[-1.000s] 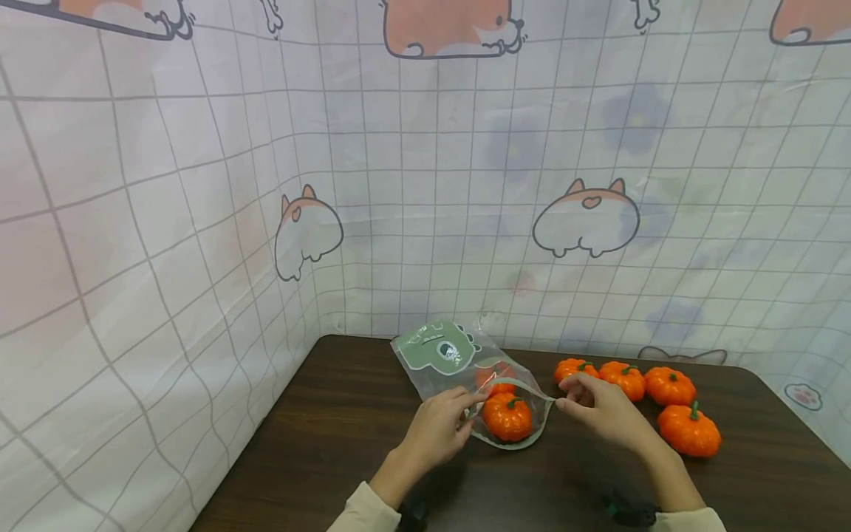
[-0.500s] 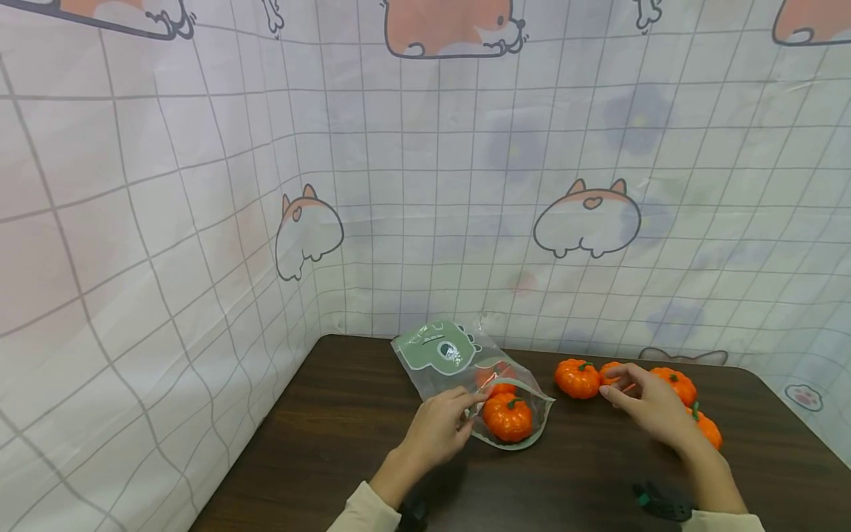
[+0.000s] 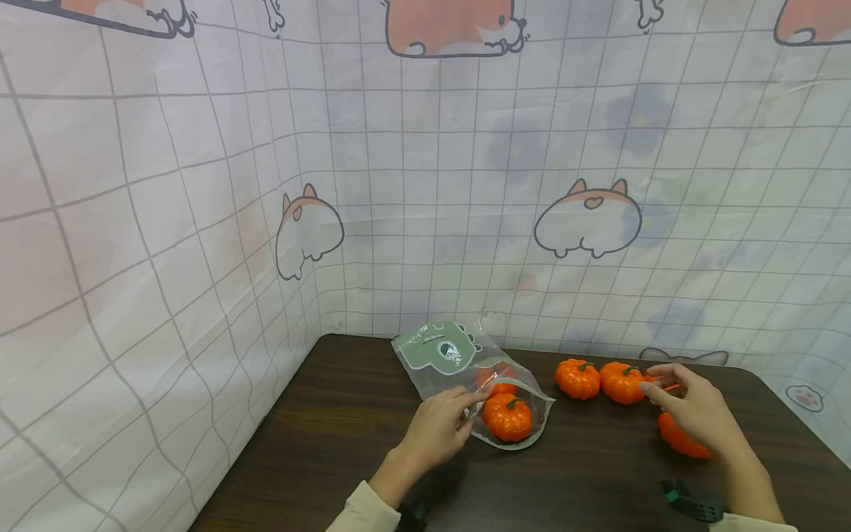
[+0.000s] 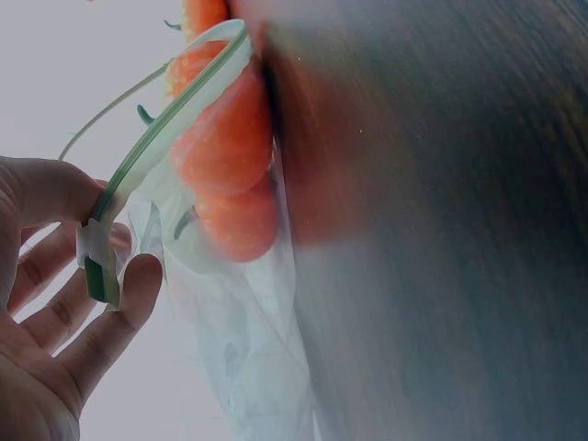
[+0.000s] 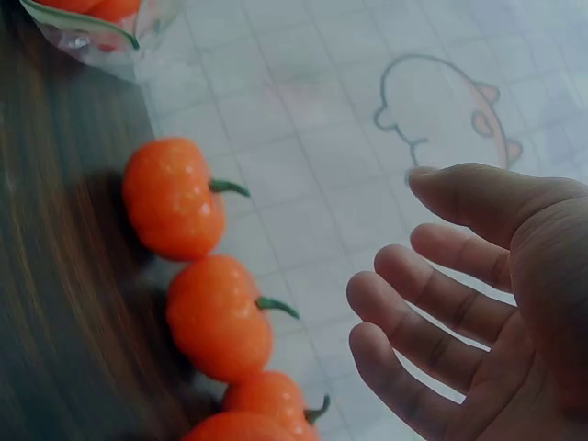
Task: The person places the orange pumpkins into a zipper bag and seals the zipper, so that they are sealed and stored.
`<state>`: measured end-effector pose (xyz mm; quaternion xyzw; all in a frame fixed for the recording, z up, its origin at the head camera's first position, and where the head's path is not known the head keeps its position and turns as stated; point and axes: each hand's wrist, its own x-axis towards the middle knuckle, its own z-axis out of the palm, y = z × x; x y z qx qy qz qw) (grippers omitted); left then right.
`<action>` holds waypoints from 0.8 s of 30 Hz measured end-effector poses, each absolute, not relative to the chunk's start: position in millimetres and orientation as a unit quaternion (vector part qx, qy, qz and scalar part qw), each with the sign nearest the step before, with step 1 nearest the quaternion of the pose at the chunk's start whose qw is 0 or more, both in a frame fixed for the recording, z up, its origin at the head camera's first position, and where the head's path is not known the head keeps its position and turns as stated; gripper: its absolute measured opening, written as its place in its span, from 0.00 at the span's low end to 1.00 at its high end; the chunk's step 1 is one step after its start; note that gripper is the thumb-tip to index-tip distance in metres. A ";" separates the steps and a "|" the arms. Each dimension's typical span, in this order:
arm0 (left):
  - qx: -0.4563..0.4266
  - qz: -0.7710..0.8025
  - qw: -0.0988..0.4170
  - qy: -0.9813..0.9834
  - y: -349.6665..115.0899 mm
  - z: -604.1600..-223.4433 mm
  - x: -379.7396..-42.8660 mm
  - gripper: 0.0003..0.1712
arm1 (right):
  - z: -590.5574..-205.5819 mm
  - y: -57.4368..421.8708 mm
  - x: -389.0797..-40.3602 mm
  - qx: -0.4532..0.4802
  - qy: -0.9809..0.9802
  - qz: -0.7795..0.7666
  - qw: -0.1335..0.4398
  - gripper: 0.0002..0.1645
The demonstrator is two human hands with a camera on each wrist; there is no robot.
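Note:
My left hand (image 3: 439, 428) pinches the mouth of a clear zip bag (image 3: 422, 384) with a green cartoon print. In the left wrist view its thumb and fingers hold the zip strip (image 4: 170, 115) by a white slider, and the mouth gapes. One small orange pumpkin (image 3: 507, 419) lies just inside the mouth, another (image 3: 495, 373) deeper in. My right hand (image 3: 698, 406) hovers over the pumpkins at the right, its fingers apart and holding nothing in the right wrist view. It mostly hides one pumpkin and partly covers the nearest one (image 3: 681, 437).
Two more pumpkins (image 3: 577, 379) stand in a row between the bag and my right hand. Behind the dark wooden table (image 3: 319, 443) hangs a checked cloth (image 3: 465, 258) with dog drawings, which also runs along the left side.
My right hand has let go of the bag's right corner and moved right, over the row of pumpkins. My left hand and the bag have stayed in place.

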<state>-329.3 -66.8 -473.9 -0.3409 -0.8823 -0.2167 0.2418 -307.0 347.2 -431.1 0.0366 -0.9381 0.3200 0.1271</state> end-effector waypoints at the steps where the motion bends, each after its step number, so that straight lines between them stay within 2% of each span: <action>1: -0.341 -0.216 0.242 -0.883 -66.7 -473.6 -329.2 0.22 | -431.5 350.2 -306.6 0.032 -0.938 0.321 0.126 0.33; 7: -0.339 -0.212 0.241 -0.884 -66.7 -472.7 -328.8 0.22 | -433.4 367.2 -304.5 0.009 -0.938 0.325 0.125 0.37; 17: -0.338 -0.210 0.240 -0.886 -66.9 -473.1 -329.0 0.23 | -444.2 395.0 -299.4 -0.027 -0.928 0.340 0.151 0.37; 24: -0.340 -0.210 0.240 -0.885 -67.5 -472.7 -328.8 0.23 | -451.4 407.5 -300.7 -0.057 -0.928 0.341 0.141 0.42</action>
